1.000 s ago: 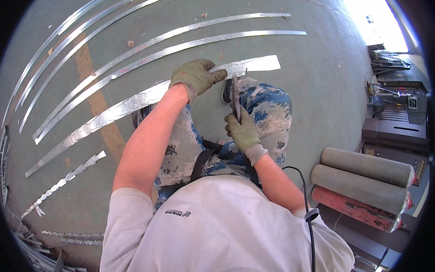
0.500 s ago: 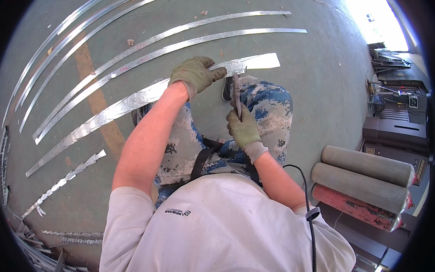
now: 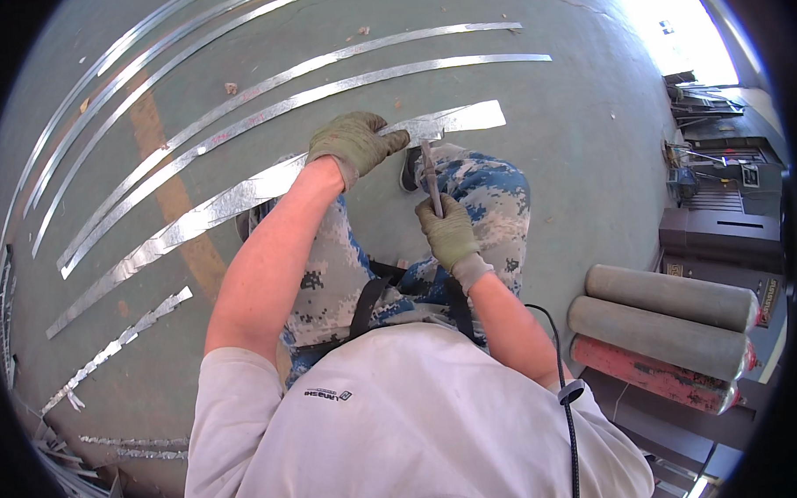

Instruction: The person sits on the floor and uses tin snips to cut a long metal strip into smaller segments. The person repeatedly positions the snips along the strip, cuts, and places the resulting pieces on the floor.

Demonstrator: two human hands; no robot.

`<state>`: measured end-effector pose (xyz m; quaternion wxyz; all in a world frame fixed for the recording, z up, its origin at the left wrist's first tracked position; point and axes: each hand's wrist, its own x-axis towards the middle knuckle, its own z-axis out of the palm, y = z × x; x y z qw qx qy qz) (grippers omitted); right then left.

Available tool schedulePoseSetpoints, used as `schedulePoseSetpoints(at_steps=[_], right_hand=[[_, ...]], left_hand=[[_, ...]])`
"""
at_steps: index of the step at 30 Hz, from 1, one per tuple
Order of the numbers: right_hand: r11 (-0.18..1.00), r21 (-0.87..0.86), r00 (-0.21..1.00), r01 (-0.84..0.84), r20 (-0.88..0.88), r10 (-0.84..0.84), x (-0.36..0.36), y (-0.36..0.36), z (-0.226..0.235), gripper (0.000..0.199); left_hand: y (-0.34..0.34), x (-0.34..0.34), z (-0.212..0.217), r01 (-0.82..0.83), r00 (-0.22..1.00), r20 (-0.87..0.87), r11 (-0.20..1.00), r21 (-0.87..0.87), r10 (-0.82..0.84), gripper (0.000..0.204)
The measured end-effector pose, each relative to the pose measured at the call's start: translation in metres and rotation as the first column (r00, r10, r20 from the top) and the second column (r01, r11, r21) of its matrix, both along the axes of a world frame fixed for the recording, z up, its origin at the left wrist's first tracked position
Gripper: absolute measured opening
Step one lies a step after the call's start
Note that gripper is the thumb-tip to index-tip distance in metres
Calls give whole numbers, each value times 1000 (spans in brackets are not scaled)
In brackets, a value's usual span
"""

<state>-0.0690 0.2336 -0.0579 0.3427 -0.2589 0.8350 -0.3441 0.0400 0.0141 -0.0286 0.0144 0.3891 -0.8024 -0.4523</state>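
A long, shiny sheet-metal strip [image 3: 230, 199] runs from the lower left to a wider end beyond my knees. My gloved left hand [image 3: 357, 147] is closed over it near that far end, its thumb and fingers pinching the metal. In my gloved right hand [image 3: 451, 232] is a slim grey pair of tin snips [image 3: 431, 178], gripped by the handles above my right thigh. Their tip meets the near edge of the strip, just right of my left fingers. The jaws are too small to make out clearly.
Several narrow metal strips [image 3: 323, 94] lie across the green floor ahead. A crumpled scrap strip [image 3: 121, 342] is at the left, with more metal scrap [image 3: 100, 488] at the lower left. Grey cylinders [image 3: 664, 323] and a red one [image 3: 649, 372] lie at the right beside dark cabinets [image 3: 718, 233].
The snips have tilted slightly, and their tip has shifted a little left along the strip's edge. My left hand keeps its hold; the whole view has shifted slightly.
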Motion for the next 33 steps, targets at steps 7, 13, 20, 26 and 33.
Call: schedulePoseSetpoints(at_steps=[7, 13, 20, 26, 33], right_hand=[[920, 391, 877, -4, -441, 191, -3, -12, -1, 36], [922, 386, 875, -8, -444, 193, -7, -15, 16, 45], [946, 324, 859, -18, -479, 180, -4, -24, 18, 42], [961, 271, 857, -56, -480, 185, 2, -17, 27, 42], [958, 270, 859, -95, -465, 216, 5, -13, 25, 45]], left_hand=[[-3, -19, -18, -2, 999, 40, 999, -38, 3, 73], [-10, -28, -30, 111, 989, 108, 985, -135, -97, 76], [29, -5, 0, -142, 976, -211, 874, -464, 47, 51], [72, 13, -19, -384, 858, -510, 727, -570, 54, 37], [105, -19, -5, -147, 769, -475, 842, 520, 427, 34]])
